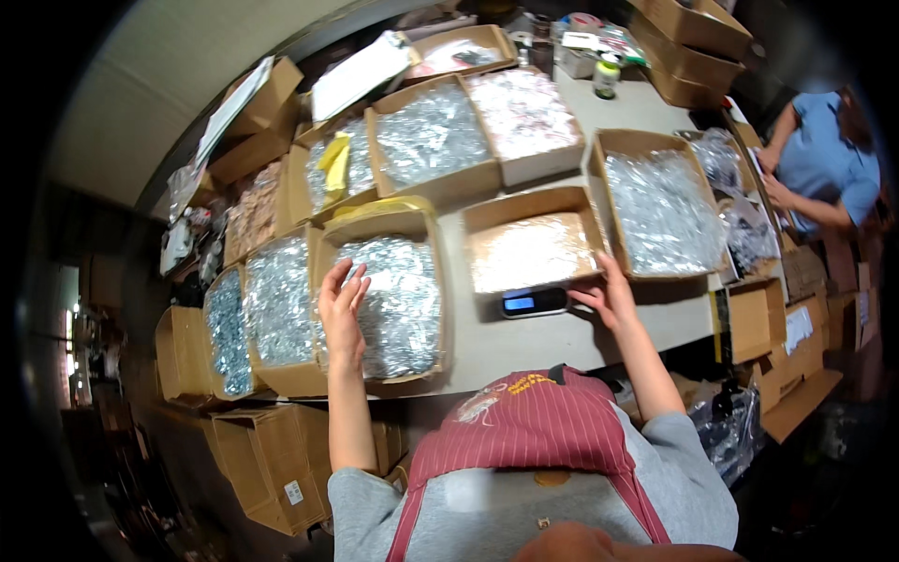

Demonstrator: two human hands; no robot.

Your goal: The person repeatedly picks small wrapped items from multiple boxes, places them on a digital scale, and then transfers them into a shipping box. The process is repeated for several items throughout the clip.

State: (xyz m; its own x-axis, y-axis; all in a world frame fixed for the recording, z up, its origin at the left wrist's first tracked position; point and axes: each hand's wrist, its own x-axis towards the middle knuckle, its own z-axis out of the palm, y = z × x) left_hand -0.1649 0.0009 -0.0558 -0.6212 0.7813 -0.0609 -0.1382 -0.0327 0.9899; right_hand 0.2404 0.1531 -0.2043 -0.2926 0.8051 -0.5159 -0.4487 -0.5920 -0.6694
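Upper garment: grey shirt (pixel 590 515) with short sleeves (pixel 688 468). Worn over it: maroon apron (pixel 552 431) with narrow pale pinstripes and matching straps (pixel 406 520) running up the chest. Apron markings: yellow lettering (pixel 531 384) beside a pale printed figure (pixel 481 406), detail unclear. Shirt front: round orange-brown mark (pixel 552 479) and small emblem (pixel 543 523), too small to identify. Left hand (pixel 343 307), right hand (pixel 613 295) and forearms (pixel 351 412): bare.

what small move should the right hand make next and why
Perhaps ease the right hand clear of the open cardboard box: it is at the box's near right corner, beside the digital scale with its lit display. The box appears to sit on the scale, so contact could disturb the reading.
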